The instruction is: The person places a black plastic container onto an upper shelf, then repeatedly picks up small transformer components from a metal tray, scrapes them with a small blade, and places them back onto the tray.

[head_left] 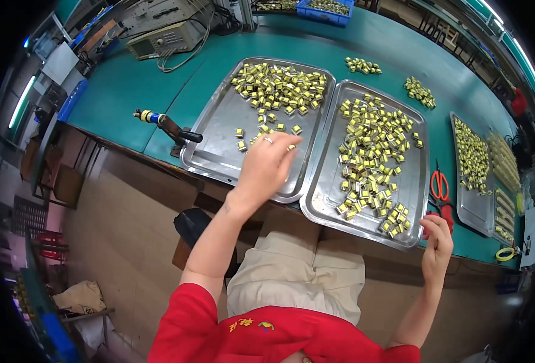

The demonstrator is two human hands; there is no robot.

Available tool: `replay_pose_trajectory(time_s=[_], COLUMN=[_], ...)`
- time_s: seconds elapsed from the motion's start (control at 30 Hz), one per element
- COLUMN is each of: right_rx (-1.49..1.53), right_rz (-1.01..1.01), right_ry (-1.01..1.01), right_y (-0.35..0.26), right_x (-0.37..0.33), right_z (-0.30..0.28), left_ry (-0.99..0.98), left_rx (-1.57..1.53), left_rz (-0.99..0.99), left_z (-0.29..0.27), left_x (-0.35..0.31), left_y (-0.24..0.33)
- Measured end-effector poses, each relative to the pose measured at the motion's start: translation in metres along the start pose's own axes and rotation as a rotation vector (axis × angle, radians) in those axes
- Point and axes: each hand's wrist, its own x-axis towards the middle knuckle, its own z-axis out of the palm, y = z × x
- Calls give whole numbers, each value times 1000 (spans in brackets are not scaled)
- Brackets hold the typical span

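My left hand is over the near half of the left metal tray, its fingers bent into a pinch. A small yellow-wrapped transformer shows between its thumb and fingertips. More such transformers are heaped at the far side of that tray, with a few loose ones beside my fingers. My right hand hangs at the near right corner of the right metal tray, fingers loosely bent and apart, with nothing visible in them. Many transformers lie piled across that tray.
Red-handled scissors and a red tool lie right of the trays. Beyond stands another filled tray, near a yellow tape roll. A black-handled bench fixture is at left. Farther back are a measuring instrument and a blue bin.
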Motion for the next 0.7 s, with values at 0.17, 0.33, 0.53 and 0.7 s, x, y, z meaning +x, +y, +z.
replay_pose_trajectory(time_s=[0.17, 0.33, 0.53, 0.7], right_rx=[-5, 147, 335, 334], right_rz=[52, 162, 339, 402], right_ry=[32, 159, 280, 298], right_y=[0, 11, 6, 8], right_x=[-18, -44, -54, -65], right_z=[0, 1, 15, 27], left_ry=[22, 227, 522, 853], left_rx=[38, -55, -686, -941], left_rz=[-31, -49, 331, 422], left_z=[-12, -26, -74, -69], left_x=[1, 3, -13, 16], left_y=[-22, 4, 79, 138])
